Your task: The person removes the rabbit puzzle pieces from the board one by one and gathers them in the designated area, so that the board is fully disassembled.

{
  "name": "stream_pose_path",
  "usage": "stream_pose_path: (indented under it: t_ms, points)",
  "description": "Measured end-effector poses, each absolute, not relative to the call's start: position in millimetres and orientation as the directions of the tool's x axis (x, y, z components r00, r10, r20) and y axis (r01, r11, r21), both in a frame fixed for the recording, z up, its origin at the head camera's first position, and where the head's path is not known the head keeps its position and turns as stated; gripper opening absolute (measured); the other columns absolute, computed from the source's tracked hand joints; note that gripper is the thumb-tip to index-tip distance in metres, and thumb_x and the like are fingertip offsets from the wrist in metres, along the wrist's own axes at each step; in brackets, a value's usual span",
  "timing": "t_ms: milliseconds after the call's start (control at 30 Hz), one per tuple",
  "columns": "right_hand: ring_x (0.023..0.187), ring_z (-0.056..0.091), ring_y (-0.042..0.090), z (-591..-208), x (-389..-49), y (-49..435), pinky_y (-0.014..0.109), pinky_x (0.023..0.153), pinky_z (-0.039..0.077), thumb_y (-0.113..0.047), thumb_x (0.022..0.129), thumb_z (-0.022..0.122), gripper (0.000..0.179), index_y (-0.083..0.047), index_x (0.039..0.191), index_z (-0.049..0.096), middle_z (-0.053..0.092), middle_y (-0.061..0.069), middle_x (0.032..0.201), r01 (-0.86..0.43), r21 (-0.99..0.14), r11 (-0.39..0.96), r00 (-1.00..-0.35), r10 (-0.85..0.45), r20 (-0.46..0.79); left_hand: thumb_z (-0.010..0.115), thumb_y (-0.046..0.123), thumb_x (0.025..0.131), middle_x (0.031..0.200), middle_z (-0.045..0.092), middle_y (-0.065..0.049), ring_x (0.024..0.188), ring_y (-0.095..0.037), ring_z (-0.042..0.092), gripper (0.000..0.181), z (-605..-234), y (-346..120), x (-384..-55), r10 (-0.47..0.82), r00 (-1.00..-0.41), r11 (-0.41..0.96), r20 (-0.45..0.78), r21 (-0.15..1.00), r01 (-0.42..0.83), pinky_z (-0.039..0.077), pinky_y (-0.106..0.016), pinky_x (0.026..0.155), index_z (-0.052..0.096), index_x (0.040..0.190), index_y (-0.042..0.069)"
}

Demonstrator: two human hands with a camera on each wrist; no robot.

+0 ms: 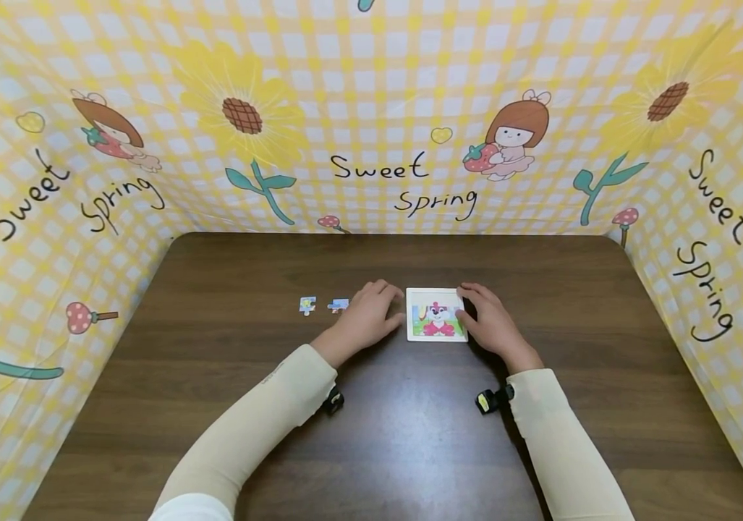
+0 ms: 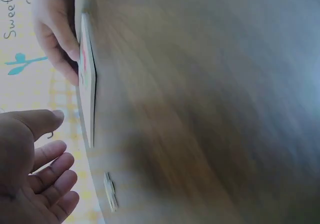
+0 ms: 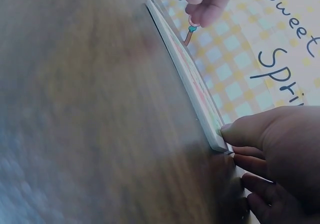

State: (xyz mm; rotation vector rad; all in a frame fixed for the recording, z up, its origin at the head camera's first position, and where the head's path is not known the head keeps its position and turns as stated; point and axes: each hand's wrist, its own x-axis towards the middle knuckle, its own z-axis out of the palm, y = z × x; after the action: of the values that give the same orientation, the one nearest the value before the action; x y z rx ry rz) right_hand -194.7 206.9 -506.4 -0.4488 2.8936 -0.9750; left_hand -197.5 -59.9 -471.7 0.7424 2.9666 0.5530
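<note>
A white-framed jigsaw puzzle (image 1: pixel 438 325) lies on the table between the two hands, showing a pink cartoon animal on green and blue; the upper part inside its frame is pale. My right hand (image 1: pixel 492 323) grips its right edge, the thumb (image 3: pixel 235 130) on top of the frame and the fingers along the side. Just off the left edge is my left hand (image 1: pixel 366 316), its fingers loosely bent with nothing held. Beyond that hand lie two loose puzzle pieces, one blue piece (image 1: pixel 337 305) partly behind the fingers and another piece (image 1: pixel 307 305) farther left.
The brown wooden table (image 1: pixel 397 449) spreads around the puzzle. A yellow checked cloth (image 1: pixel 371 94) with printed flowers and lettering walls the back and both sides. Each wrist wears a small black camera, such as the right one (image 1: pixel 490 400).
</note>
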Motion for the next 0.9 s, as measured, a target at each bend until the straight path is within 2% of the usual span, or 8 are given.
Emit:
stream_pose_path:
  t_ms: [233,433,900]
  points:
    - [0.139,0.03,0.034,-506.6,-194.8,206.1,0.052,0.112,0.025,-0.021,0.097,0.06,0.052,-0.001,0.143,0.046,0.038,0.015,0.149,-0.251,-0.595,0.763,-0.958,-0.286,0.036,0.064,0.044,0.092,0.129,0.053,-0.006,0.119,-0.024,0.049,0.057,-474.4,-43.2,-194.4,0.492,-0.87,0.816,0.025,0.334,0.472,0.04,-0.043,0.102,0.053,0.136,0.01]
    - [0.139,0.03,0.035,-505.3,-193.8,205.7,0.052,0.111,0.025,-0.021,0.097,0.06,0.052,0.0,0.143,0.046,0.039,0.016,0.149,-0.256,-0.594,0.763,-0.956,-0.289,0.041,0.063,0.05,0.091,0.138,0.048,-0.008,0.129,-0.025,0.044,0.067,-477.0,-31.4,-193.1,0.519,-0.855,0.819,-0.013,0.294,0.493,0.033,-0.04,0.109,0.047,0.143,0.01]
    - [0.138,0.032,0.036,-504.2,-192.5,204.3,0.054,0.109,0.028,-0.028,0.096,0.062,0.056,-0.002,0.143,0.046,0.04,0.016,0.148,-0.26,-0.596,0.759,-0.958,-0.279,0.063,0.063,0.049,0.091,0.143,0.046,-0.01,0.135,-0.026,0.039,0.069,-481.0,-31.0,-189.1,0.532,-0.846,0.811,-0.02,0.3,0.503,0.028,-0.04,0.112,0.047,0.143,0.006]
